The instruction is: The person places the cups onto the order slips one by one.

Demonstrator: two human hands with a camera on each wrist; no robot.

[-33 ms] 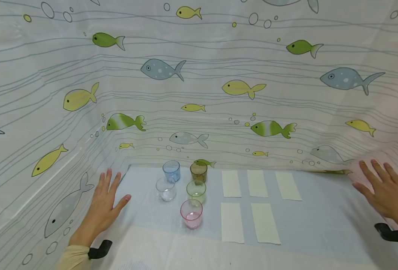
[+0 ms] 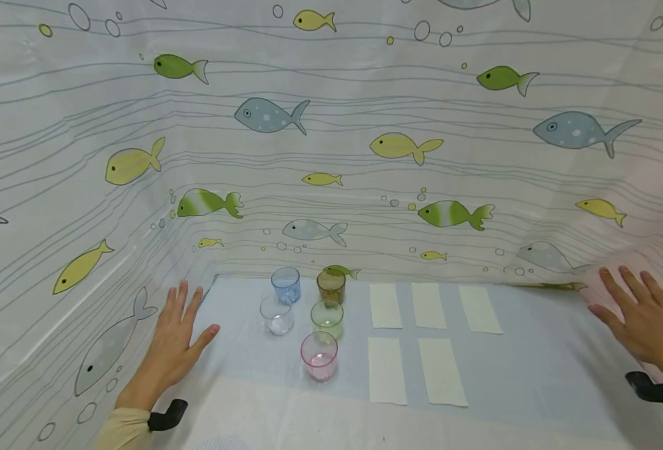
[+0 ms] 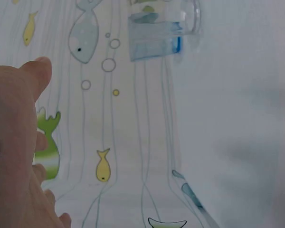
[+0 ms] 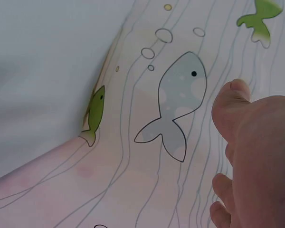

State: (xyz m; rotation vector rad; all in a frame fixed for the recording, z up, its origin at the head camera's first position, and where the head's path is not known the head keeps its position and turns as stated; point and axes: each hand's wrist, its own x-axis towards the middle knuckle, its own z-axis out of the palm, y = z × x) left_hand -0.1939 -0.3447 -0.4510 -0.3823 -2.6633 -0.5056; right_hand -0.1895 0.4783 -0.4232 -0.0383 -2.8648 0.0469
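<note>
My left hand (image 2: 172, 347) is held out at the left side of the table, fingers straight and spread, with nothing in it. On the far right, my right hand (image 2: 649, 322) is likewise spread and holds nothing. Nearest to the left hand is a clear glass (image 2: 277, 317). Behind it stands a blue glass (image 2: 286, 286), which also shows in the left wrist view. An amber-brown glass (image 2: 331, 287) is at the back, a green-tinted glass (image 2: 327, 319) in front of it, and a pink glass (image 2: 319, 357) closest to me. All the glasses stand upright.
Right of the glasses lie several white paper rectangles in two rows, including a back-left paper (image 2: 384, 306) and a front-right paper (image 2: 443, 373). The table (image 2: 534, 375) has a pale blue-white cover. A fish-print curtain (image 2: 354, 94) encloses the back and sides.
</note>
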